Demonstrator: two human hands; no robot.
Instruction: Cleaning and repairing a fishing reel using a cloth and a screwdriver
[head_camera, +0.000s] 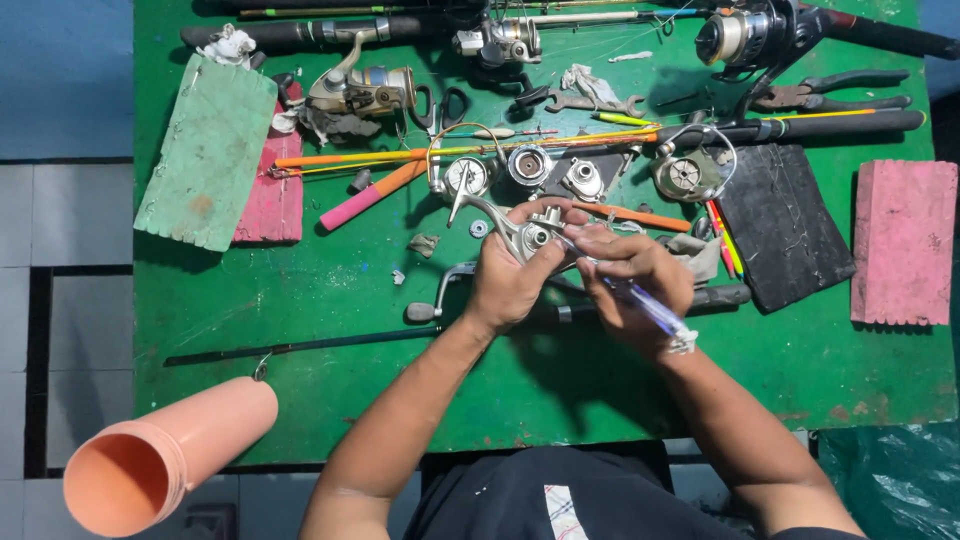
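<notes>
Both hands meet over the middle of the green table (300, 290). Left hand (510, 280) clamps the silver metal spinning-reel body (525, 235), steadying it; right hand (630, 275) pinches a clear pen-like tool (640, 300), tip angled into it, I judge.
</notes>
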